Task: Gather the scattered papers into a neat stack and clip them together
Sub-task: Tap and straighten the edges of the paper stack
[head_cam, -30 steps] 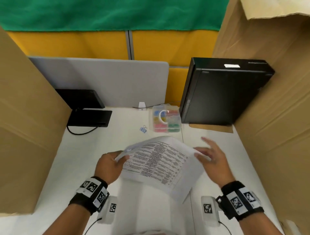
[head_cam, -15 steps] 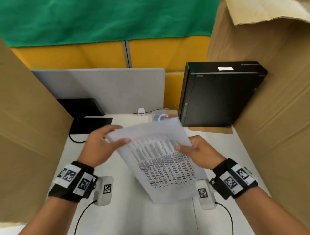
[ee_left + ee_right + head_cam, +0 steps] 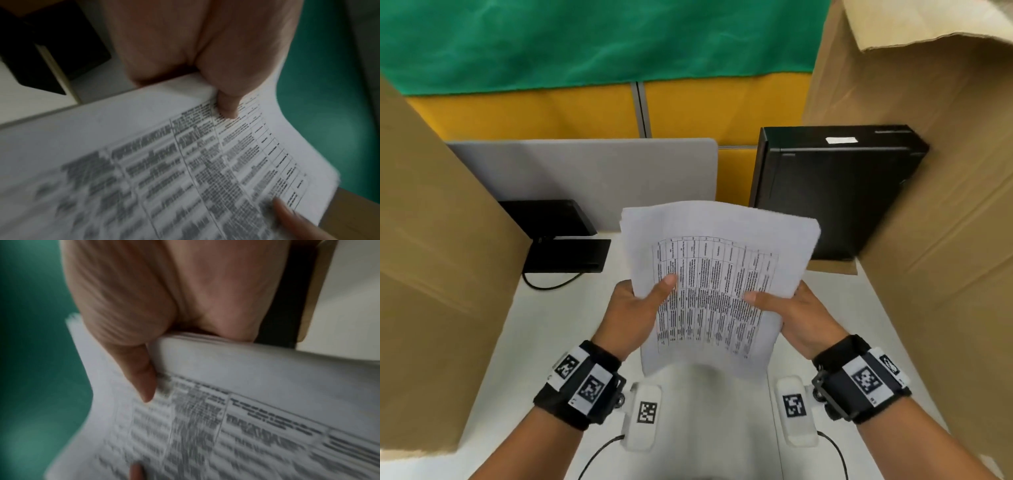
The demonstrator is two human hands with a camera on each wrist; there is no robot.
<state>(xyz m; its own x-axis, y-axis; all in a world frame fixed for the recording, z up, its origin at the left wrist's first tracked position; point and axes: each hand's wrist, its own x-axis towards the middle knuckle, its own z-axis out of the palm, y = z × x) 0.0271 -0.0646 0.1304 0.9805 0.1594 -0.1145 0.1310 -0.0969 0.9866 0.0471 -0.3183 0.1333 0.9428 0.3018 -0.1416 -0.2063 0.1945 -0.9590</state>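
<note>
— Report on the hands.

— I see the left hand [image 3: 635, 310] gripping the stack of papers [image 3: 717, 284] at its left edge, thumb on the printed table, fingers hidden behind. The right hand [image 3: 796, 317] grips the right edge the same way, thumb on the top sheet.

— Where is the stack?

— Held up above the white desk [image 3: 524, 346], tilted back, between both hands, its top edge curling. From the right wrist I count several sheet edges bunched under the thumb. A black computer case [image 3: 835, 192] stands behind, a cardboard wall [image 3: 438, 240] at left.
</note>
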